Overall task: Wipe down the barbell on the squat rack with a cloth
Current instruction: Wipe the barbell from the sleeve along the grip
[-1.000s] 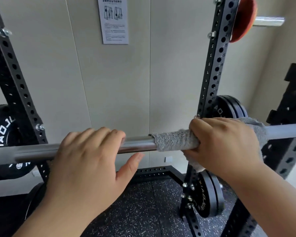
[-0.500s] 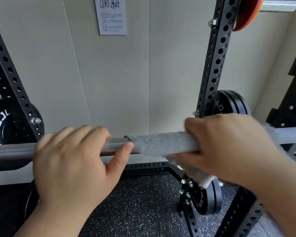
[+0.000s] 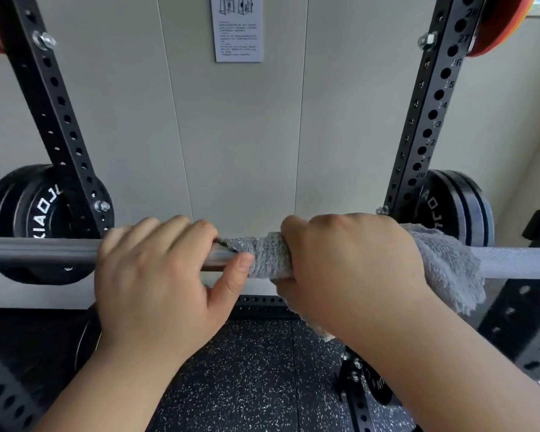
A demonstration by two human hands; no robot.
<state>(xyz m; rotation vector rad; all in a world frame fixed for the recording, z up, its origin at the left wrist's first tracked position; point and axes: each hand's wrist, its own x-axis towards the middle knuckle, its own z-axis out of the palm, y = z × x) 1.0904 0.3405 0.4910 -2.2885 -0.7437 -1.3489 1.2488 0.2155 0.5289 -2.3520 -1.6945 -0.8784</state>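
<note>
Far left of the grips: a black weight plate [image 3: 41,213] with white lettering, partly behind a black perforated upright [image 3: 60,113]. In front of both, the barbell [image 3: 44,252]. Runs level across the whole view at hand height, smooth dull grey steel on this side with dark streaks of reflection.

Next, the left hand [image 3: 156,275], laid over the bar from above, fingers curled across the top, thumb underneath with its tip raised toward the shaft. Clamped on bare metal.

Just right of that thumb, a short glossy stretch of shaft with brownish reflections, then the edge of the cloth [image 3: 262,254], touching the thumb tip or very nearly. Grey, fluffy, deep-piled, wrapped round the bar like a sleeve.

Then the right hand [image 3: 353,260], closed tight over the wrapped part, knuckles up, fingertips tucked under and out of sight.

Past the right wrist, loose folds of the same cloth spilling over the bar and hanging below it, with a paler corner dangling under the palm. Further right, bare shaft again, lighter grey and finely knurled.

Behind that end, a numbered black upright [image 3: 434,104] and stacked black plates [image 3: 459,207]. Below both grips, speckled black rubber flooring [image 3: 247,385].
</note>
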